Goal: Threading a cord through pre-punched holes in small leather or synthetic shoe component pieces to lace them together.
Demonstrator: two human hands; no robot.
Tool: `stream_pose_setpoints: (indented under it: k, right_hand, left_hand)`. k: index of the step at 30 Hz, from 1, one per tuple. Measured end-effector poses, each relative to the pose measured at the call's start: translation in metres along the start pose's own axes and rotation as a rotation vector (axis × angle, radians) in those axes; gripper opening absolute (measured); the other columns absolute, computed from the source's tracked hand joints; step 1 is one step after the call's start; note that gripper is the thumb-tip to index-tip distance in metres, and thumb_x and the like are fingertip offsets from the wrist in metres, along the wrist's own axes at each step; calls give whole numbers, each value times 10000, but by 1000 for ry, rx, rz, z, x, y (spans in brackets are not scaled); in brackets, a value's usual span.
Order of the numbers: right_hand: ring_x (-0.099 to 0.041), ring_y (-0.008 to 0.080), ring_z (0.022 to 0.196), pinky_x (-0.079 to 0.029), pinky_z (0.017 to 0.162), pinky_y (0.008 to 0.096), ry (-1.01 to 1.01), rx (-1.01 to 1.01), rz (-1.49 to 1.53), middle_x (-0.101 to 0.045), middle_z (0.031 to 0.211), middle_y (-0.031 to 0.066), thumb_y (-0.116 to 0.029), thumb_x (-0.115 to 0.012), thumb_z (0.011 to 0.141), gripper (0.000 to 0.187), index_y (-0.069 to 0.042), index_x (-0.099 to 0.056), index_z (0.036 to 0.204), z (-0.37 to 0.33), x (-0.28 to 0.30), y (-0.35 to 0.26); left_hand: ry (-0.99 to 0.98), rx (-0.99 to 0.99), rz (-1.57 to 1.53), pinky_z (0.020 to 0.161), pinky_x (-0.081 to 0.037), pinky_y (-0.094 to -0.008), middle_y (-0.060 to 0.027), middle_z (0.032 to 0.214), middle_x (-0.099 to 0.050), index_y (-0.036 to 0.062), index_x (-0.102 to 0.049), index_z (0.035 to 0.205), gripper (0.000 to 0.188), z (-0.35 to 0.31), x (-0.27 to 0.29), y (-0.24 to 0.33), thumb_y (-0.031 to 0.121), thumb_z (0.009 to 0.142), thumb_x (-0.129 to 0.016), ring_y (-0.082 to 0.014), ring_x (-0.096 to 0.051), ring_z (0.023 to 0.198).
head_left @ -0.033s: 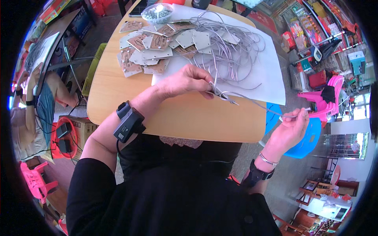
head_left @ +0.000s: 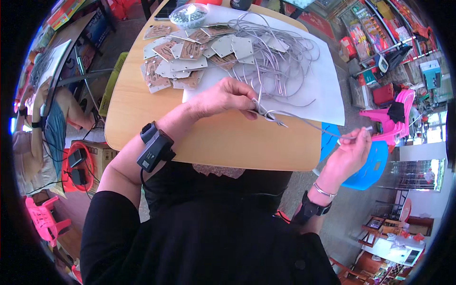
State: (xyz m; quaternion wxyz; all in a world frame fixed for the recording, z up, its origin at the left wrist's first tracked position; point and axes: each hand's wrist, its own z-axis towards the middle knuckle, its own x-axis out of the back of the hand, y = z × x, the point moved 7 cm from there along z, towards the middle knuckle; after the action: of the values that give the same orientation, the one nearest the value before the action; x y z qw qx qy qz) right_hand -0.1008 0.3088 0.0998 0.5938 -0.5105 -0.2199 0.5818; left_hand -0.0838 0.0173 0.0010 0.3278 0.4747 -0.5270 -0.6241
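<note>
Near the middle of the table's front part, my left hand (head_left: 232, 99) is closed on a bunched, looped section of grey cord (head_left: 270, 116). From there one strand runs right, past the table's edge, to my right hand (head_left: 350, 151). Its thumb and fingers pinch the cord close to its end, where a short pale tip (head_left: 368, 128) sticks out. Beyond my left hand lies a tangled heap of grey cords (head_left: 280, 59) on a white sheet (head_left: 327, 90). Left of the heap are piled flat angular plates (head_left: 180, 61), some pale with small holes, some brown with light markings.
A clear tub of small shiny parts (head_left: 188, 17) and a dark phone (head_left: 165, 10) stand at the table's far side. A blue stool (head_left: 368, 166) is beside the table's right corner. Another person (head_left: 45, 118) sits at a table on the left. Stocked shelves (head_left: 375, 33) line the right.
My right hand has shifted very slightly upward with the cord end. My left hand has stayed in place.
</note>
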Motion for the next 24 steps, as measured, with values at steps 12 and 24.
stream_pose_setpoints:
  k: [12,24]
  right_hand:
    - [-529,182,838,-423,712,348,-477,202,-631,-557,867,53,-214,-638,838,223,-19,-595,938,-17,-91,43]
    - [-504,75,675,-400,619,206,-578,-259,-14,-626,858,52,-152,-548,898,202,29,-614,959,-17,-126,3]
  left_hand:
    - [-23,126,-20,703,-539,-286,-129,822,-662,-47,-624,859,181,4,-6,-6,126,853,-571,-195,-667,749]
    - [201,165,77,673,-537,-285,-86,838,-617,-31,-602,868,201,3,9,-3,160,859,-538,-176,-641,734]
